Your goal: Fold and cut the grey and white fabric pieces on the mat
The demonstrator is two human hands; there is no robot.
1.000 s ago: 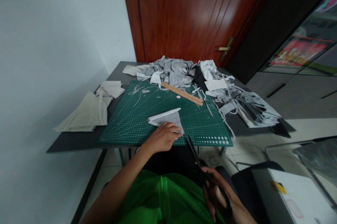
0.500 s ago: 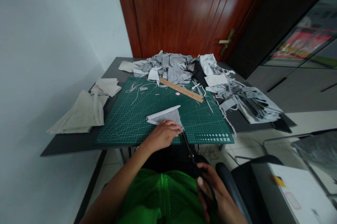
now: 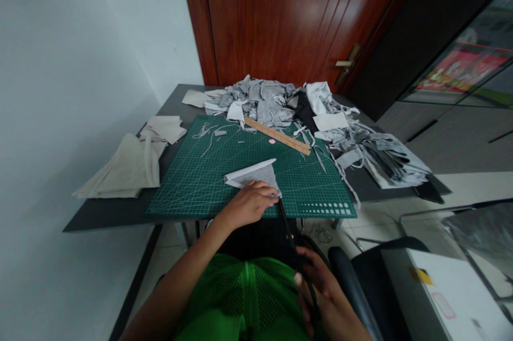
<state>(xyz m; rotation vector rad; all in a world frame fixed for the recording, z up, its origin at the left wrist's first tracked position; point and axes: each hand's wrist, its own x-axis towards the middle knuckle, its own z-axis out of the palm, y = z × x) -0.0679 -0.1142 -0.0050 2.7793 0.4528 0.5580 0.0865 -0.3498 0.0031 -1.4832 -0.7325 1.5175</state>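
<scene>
A small grey piece of fabric with a folded, paler upper edge lies near the front of the green cutting mat. My left hand rests on its lower right corner, fingers pressed together and closed on the cloth. Long black scissors are in my right hand, below the mat's front edge, with my fingers in and around the handles. The tips of the blades reach the fabric's corner beside my left fingertips. Whether the blades are apart is too small to tell.
A wooden ruler lies across the mat's far part, near thread scraps. Behind it is a heap of grey cloth scraps. Beige folded fabric lies at left, stacked grey cloth at right. A white box sits on a chair.
My right hand and the scissor handles have shifted slightly to the left. My left hand stays on the fabric's corner. The whole view has moved very slightly.
</scene>
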